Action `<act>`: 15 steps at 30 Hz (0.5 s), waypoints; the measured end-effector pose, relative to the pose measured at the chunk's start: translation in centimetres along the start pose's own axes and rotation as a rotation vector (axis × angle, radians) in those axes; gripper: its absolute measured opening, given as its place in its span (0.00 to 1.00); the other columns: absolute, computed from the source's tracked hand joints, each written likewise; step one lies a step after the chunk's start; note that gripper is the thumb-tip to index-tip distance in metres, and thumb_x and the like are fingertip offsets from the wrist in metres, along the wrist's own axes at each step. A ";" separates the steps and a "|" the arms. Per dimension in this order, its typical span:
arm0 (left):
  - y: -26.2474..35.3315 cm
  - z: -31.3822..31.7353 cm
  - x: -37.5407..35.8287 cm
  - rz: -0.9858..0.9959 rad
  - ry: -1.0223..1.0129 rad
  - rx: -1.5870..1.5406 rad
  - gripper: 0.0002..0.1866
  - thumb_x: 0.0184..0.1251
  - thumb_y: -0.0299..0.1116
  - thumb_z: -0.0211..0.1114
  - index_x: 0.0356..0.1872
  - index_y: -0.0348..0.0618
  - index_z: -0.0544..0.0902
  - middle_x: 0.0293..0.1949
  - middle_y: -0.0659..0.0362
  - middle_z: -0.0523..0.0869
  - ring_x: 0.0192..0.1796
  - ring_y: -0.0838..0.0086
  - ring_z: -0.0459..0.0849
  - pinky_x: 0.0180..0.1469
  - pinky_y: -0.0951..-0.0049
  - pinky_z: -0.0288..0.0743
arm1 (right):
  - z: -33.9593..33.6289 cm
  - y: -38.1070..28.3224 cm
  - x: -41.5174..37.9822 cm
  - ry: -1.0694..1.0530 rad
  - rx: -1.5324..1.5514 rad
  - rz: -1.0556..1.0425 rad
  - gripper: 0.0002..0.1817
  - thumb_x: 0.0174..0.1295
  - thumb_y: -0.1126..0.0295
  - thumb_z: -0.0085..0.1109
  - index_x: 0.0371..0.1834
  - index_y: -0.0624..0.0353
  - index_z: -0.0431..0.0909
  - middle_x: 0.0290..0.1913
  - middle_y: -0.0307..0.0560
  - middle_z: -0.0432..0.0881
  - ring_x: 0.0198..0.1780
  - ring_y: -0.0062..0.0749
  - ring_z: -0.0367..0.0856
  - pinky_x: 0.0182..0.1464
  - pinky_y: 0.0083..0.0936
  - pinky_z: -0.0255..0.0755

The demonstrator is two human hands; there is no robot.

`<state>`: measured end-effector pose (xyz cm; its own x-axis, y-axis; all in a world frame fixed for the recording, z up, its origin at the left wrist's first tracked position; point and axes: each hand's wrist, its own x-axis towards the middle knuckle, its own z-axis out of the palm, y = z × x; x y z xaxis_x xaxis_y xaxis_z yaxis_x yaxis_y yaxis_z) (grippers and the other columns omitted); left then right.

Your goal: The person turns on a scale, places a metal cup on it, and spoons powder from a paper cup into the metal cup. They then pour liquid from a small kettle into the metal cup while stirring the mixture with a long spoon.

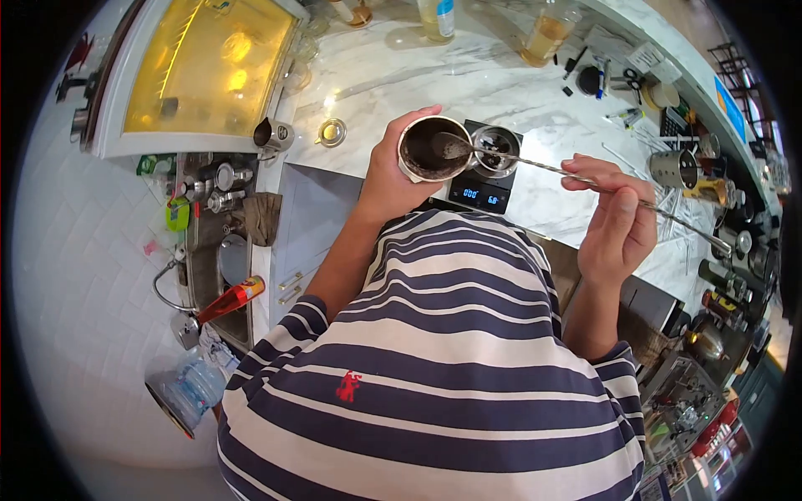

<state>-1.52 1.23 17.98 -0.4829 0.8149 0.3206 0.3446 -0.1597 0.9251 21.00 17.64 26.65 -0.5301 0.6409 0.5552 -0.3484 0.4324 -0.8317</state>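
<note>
At far left a white herringbone-tiled wall (75, 275) runs down beside a steel sink (219, 275), where a red-orange bottle (232, 299) lies tilted near the faucet (167, 280). Above, a yellow-lit display case (209, 67) stands at the corner of a white marble counter (401, 79). The left hand (393, 171) wraps around a paper cup (433, 149) with dark residue inside, held above the counter edge, just beside a digital scale (483, 190) that carries a small metal cup (496, 150). The right hand (616, 219) pinches a long metal bar spoon (576, 175) whose bowl rests inside the paper cup. Farther right, a steel pitcher (675, 169) stands among straws, with bottles and pens along the counter's far edge.
</note>
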 end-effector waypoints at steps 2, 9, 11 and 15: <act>0.7 -0.8 -0.1 0.002 -0.008 0.011 0.45 0.52 0.16 0.81 0.71 0.37 0.66 0.74 0.41 0.75 0.71 0.63 0.80 0.72 0.64 0.75 | 1.8 -0.3 0.6 -0.052 0.033 -0.008 0.14 0.84 0.72 0.42 0.46 0.71 0.77 0.43 0.65 0.88 0.46 0.49 0.90 0.56 0.44 0.84; 1.1 -4.0 -0.3 0.079 0.081 0.041 0.47 0.48 0.15 0.84 0.71 0.39 0.67 0.74 0.38 0.73 0.74 0.59 0.78 0.72 0.63 0.76 | 6.8 0.2 2.1 -0.180 0.028 -0.042 0.13 0.82 0.76 0.44 0.48 0.74 0.79 0.47 0.67 0.86 0.44 0.42 0.90 0.47 0.33 0.86; 1.0 -5.3 -0.2 0.095 0.080 0.051 0.48 0.47 0.16 0.85 0.71 0.39 0.67 0.74 0.37 0.73 0.74 0.59 0.78 0.71 0.63 0.77 | 8.2 0.5 2.3 -0.196 0.025 -0.031 0.14 0.82 0.75 0.45 0.48 0.75 0.80 0.48 0.67 0.86 0.44 0.42 0.90 0.47 0.32 0.86; 0.5 -7.7 0.4 0.125 0.082 0.044 0.48 0.46 0.15 0.85 0.70 0.39 0.67 0.74 0.37 0.73 0.72 0.60 0.80 0.70 0.63 0.78 | 10.8 0.6 2.8 -0.195 -0.015 -0.012 0.14 0.82 0.75 0.46 0.47 0.74 0.80 0.48 0.66 0.86 0.44 0.41 0.90 0.46 0.32 0.86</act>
<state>-7.74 -2.76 20.12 -0.4975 0.7416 0.4500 0.4399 -0.2314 0.8677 10.95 12.87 27.60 -0.6663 0.5015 0.5519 -0.3447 0.4491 -0.8243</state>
